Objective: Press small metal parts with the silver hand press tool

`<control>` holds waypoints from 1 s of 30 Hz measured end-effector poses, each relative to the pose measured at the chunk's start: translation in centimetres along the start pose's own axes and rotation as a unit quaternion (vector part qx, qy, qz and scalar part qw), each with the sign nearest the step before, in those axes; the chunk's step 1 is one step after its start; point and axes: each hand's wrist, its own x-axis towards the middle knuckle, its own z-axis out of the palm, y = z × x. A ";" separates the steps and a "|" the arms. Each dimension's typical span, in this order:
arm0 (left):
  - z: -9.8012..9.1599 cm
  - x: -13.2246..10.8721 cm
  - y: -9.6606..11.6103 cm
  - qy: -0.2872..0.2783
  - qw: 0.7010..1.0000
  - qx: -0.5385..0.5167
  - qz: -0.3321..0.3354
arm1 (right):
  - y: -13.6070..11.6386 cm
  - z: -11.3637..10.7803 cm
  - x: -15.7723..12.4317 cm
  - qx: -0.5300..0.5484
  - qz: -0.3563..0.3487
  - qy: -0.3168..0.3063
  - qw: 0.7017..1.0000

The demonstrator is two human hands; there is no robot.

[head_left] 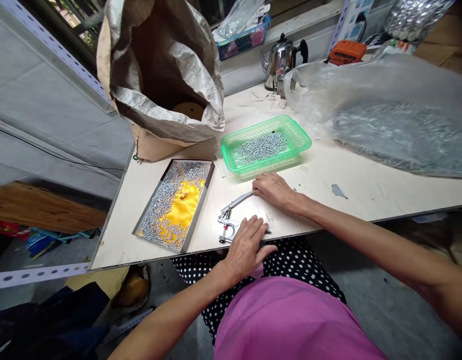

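Note:
A small metal press tool (228, 220) with a long lever handle is fixed at the table's front edge. My left hand (246, 245) lies flat beside it at the edge, fingers stretched out, holding nothing. My right hand (274, 190) rests palm down on the far end of the lever handle, fingers curled over it. Just behind that hand a green plastic basket (302, 137) holds several small metal pins. To the left lies a metal tray (201, 200) with a yellow lining, strewn with the same kind of pins.
A large brown paper sack (159, 75) stands open at the back left. A clear plastic bag of metal parts (396, 125) fills the right side. A steel kettle (281, 60) and a blue basket (246, 40) sit at the back. The table edge (328, 229) is next to my lap.

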 end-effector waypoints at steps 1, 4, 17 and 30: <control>0.0 0.0 -0.1 0.002 1.000 -0.004 0.001 | -0.8 -0.2 0.2 -0.008 -0.006 0.000 1.000; 0.2 0.0 -0.4 -0.001 1.000 -0.012 0.001 | -4.4 -0.4 0.4 0.005 -0.127 -0.005 0.992; -7.2 -4.1 -1.3 0.193 0.978 0.057 0.052 | -9.9 1.2 2.8 0.092 -0.289 0.051 0.952; -13.1 2.1 -20.8 0.029 0.938 0.237 -0.252 | -0.3 -7.4 2.9 0.045 0.030 0.262 0.964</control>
